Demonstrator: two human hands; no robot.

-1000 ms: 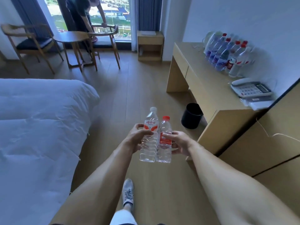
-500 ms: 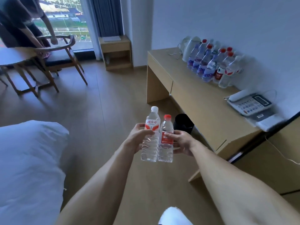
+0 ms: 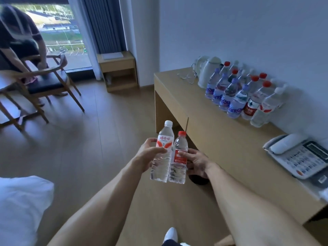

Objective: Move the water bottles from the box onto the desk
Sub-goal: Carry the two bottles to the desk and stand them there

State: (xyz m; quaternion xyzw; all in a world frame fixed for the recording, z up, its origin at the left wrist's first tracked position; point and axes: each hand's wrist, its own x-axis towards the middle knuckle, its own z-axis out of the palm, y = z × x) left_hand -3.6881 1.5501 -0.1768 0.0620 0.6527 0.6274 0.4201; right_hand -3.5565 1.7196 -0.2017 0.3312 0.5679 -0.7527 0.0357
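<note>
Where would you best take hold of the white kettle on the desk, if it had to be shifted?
Probably by the looped handle on the white kettle, coming from the window side: bottles crowd its other side, and the wall stands behind it.

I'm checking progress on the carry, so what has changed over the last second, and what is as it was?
The view has swung right and closer to the desk; the bed has slid out at the left. Nothing was taken or released: the left hand still grips the white-capped bottle, the right hand the red-capped bottle. The bottles on the desk and the phone stayed put.
</note>
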